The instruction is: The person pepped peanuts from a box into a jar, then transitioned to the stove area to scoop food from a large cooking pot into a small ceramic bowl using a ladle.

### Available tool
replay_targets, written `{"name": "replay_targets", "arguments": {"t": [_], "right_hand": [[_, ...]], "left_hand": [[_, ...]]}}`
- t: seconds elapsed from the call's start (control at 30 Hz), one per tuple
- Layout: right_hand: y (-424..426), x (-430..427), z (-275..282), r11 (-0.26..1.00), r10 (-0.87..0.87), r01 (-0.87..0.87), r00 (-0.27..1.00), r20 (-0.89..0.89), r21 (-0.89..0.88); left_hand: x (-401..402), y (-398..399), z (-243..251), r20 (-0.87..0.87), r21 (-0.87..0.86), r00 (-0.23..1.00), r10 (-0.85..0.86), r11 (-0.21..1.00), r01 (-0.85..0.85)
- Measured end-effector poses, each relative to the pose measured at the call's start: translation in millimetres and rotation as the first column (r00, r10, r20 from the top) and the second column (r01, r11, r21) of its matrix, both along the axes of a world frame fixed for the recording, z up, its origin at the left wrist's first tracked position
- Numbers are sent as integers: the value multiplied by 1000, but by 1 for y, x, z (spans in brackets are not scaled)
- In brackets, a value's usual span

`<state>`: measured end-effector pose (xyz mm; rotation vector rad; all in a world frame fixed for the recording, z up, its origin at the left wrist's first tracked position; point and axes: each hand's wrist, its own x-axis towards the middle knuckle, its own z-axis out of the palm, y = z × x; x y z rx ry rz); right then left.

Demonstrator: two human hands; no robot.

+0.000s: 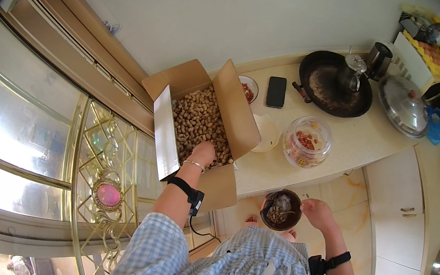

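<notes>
My left hand [203, 153] reaches into an open cardboard box [237, 112] and touches the unshelled peanuts [201, 113] that fill it. Its fingertips are hidden, so a grip on any peanut cannot be made out. My right hand [318, 214] is beside the rim of a dark bin [296, 223], fingers curled together. Whether something small is between those fingers is unclear. Inside the bin are shell scraps [277, 214] and a clear plastic bag [282, 201]. On the counter, a clear plastic jar [305, 156] holds shelled red peanuts [305, 140].
By the box are a bowl [255, 85] of red kernels, a pale shallow dish [267, 141] and a black phone [276, 92]. Farther right, a wok [310, 95] holds a glass pitcher [353, 74], near a domed metal lid [403, 108]. Glass-and-brass doors [107, 193] border my left.
</notes>
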<state>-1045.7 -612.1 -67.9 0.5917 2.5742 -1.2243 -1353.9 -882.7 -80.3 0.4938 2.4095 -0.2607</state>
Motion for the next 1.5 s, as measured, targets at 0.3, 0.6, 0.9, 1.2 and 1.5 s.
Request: {"name": "replay_targets", "arguments": {"t": [0.3,0.6,0.9,1.2,1.5], "right_hand": [[2,2,4,1000,15,-15,1000,-25,12],[4,7,1,1000,-18,18,1000,-25,-25],[-2,-2,2,999,43,-43,999,-22,-1],[-7,-9,11,996,84,-83,996,-33,30],[-22,-26,36,986,6,-37,982,-189,-162]], "left_hand": [[19,5,-9,-186,264,972,-143,946,189],[11,13,-16,-230,211,966,-122,962,172],[23,-11,21,77,503,977,200,838,-211],[32,6,21,-21,579,999,-40,814,45],[70,21,78,823,561,569,-3,164,-811]]}}
